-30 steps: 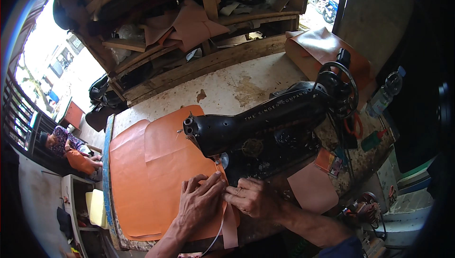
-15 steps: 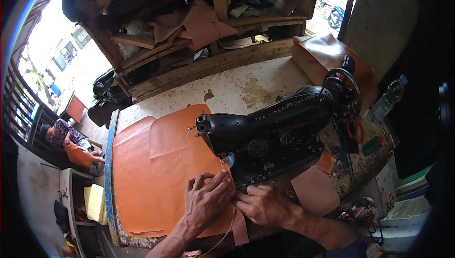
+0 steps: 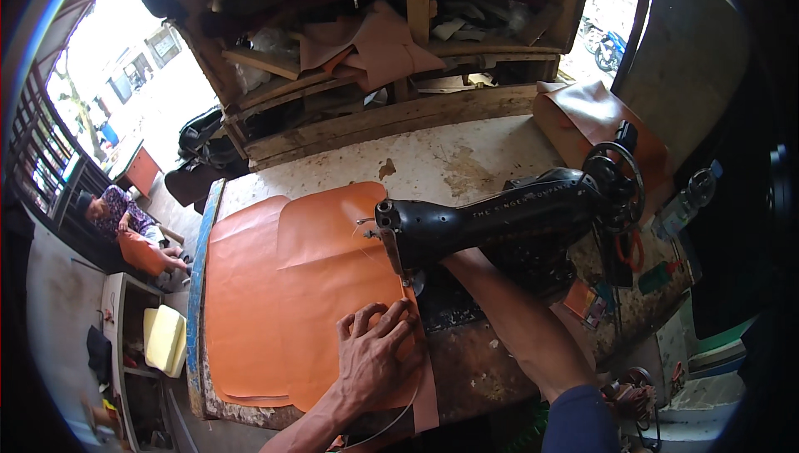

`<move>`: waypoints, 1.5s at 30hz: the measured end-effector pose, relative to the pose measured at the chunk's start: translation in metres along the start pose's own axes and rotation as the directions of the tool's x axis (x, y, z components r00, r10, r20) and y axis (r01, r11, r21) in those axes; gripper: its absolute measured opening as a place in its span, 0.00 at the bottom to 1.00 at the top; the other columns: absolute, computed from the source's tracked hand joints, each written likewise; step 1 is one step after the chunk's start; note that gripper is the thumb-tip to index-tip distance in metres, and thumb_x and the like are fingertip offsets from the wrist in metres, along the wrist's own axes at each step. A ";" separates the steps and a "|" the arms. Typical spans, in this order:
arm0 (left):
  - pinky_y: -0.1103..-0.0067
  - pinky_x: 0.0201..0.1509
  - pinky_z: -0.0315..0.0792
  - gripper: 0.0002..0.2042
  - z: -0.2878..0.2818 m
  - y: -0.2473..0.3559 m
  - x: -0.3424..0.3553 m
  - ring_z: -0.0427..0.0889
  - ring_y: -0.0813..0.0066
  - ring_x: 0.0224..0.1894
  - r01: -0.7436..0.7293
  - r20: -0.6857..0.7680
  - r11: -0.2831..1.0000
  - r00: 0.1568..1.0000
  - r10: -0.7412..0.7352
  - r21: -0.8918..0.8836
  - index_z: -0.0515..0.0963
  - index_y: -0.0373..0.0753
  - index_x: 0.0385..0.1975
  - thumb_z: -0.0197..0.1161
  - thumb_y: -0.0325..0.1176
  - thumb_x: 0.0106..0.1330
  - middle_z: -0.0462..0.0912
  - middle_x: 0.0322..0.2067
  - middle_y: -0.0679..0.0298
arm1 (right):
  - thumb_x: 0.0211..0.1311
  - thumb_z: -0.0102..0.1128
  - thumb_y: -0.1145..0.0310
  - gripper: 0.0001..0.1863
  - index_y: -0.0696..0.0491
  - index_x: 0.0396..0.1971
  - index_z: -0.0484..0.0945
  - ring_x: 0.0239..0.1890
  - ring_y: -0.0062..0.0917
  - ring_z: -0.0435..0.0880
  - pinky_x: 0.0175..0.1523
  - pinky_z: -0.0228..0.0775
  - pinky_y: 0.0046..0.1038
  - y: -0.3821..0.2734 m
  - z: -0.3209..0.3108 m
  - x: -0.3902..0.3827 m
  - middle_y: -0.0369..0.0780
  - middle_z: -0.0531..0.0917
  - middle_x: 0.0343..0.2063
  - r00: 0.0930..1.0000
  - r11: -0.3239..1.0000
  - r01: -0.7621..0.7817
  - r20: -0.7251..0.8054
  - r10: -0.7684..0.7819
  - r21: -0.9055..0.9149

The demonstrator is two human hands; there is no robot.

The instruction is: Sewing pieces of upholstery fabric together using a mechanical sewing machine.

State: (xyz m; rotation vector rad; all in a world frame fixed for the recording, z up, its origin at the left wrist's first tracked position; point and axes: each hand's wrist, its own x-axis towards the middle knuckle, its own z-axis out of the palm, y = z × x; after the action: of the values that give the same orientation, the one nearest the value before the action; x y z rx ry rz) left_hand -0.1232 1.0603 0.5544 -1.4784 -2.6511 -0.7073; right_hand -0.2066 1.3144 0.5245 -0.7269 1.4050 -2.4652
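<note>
My left hand (image 3: 374, 345) presses curled fingers on the right edge of a large orange leather piece (image 3: 316, 287), just in front of the needle end of a black sewing machine (image 3: 508, 212); its fingertips are on a narrow folded strip with a thin cord. A pale pink strip (image 3: 423, 399) hangs from that edge. My right forearm crosses the machine's bed, with my right hand (image 3: 458, 257) reaching beneath and behind the machine's arm, its fingers hidden. A second orange piece (image 3: 241, 311) lies beneath the first on the left.
A cluttered wooden shelf (image 3: 358, 128) stands behind the table (image 3: 416, 145). Folded leather (image 3: 583, 116), a plastic bottle (image 3: 691, 199) and orange scissors (image 3: 630, 249) are at the right. A co-worker (image 3: 125, 224) sits at the left, beside yellow foam blocks (image 3: 162, 336) below.
My right hand has left the leather edge beside my left hand and moved up and forward behind the machine's arm. My left hand stays on the edge. The view has shifted slightly.
</note>
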 end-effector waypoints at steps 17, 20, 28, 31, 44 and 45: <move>0.55 0.68 0.62 0.22 0.004 -0.015 0.009 0.74 0.59 0.65 -0.053 -0.034 0.995 0.998 0.056 0.079 0.85 0.50 0.53 0.73 0.43 0.56 0.78 0.67 0.68 | 0.70 0.66 0.61 0.10 0.51 0.42 0.85 0.36 0.20 0.87 0.40 0.80 0.31 0.031 -0.030 -0.004 0.37 0.89 0.37 0.894 0.957 0.027 -0.421 -0.153 -0.289; 0.54 0.69 0.62 0.25 0.007 -0.020 0.010 0.71 0.52 0.66 -0.021 -0.020 0.995 1.000 0.023 0.093 0.85 0.53 0.57 0.74 0.45 0.56 0.73 0.70 0.61 | 0.72 0.65 0.60 0.11 0.52 0.37 0.84 0.33 0.16 0.84 0.37 0.78 0.28 0.033 -0.048 -0.003 0.34 0.87 0.33 0.907 0.762 -0.003 -0.323 -0.270 -0.648; 0.52 0.69 0.62 0.26 0.012 -0.029 0.019 0.68 0.44 0.66 0.001 -0.056 0.995 0.998 0.004 0.097 0.85 0.57 0.58 0.75 0.46 0.56 0.70 0.68 0.52 | 0.63 0.66 0.56 0.14 0.53 0.29 0.81 0.32 0.37 0.86 0.40 0.76 0.38 0.005 -0.027 0.007 0.41 0.85 0.27 0.922 0.145 -0.188 -0.225 -0.316 -0.971; 0.53 0.69 0.63 0.27 0.012 -0.029 0.020 0.69 0.44 0.65 0.005 -0.060 0.995 0.998 0.001 0.096 0.85 0.56 0.58 0.76 0.43 0.54 0.72 0.66 0.53 | 0.62 0.66 0.56 0.15 0.54 0.29 0.81 0.37 0.44 0.87 0.42 0.77 0.43 -0.002 -0.023 0.011 0.45 0.86 0.29 0.909 0.232 -0.351 -0.390 -0.147 -0.907; 0.55 0.68 0.65 0.21 0.020 -0.033 0.032 0.73 0.51 0.62 -0.024 -0.194 0.993 0.980 0.046 0.115 0.89 0.58 0.53 0.76 0.39 0.57 0.78 0.58 0.60 | 0.65 0.64 0.59 0.14 0.56 0.38 0.83 0.47 0.49 0.88 0.52 0.78 0.47 -0.012 -0.006 0.006 0.50 0.88 0.39 0.888 -0.067 -0.291 -0.244 -0.390 -0.954; 0.55 0.68 0.65 0.21 0.020 -0.034 0.031 0.73 0.51 0.62 -0.029 -0.205 0.993 0.977 0.051 0.110 0.89 0.58 0.53 0.76 0.39 0.57 0.78 0.58 0.60 | 0.67 0.63 0.61 0.12 0.55 0.39 0.84 0.48 0.49 0.88 0.52 0.79 0.48 -0.015 0.008 -0.002 0.49 0.89 0.41 0.881 -0.203 -0.241 -0.127 -0.455 -0.949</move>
State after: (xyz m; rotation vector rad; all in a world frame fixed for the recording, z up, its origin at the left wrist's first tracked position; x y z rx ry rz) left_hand -0.1638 1.0784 0.5309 -1.3464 -2.4560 -0.6652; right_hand -0.2001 1.3167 0.5402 -0.3227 3.6835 -0.7591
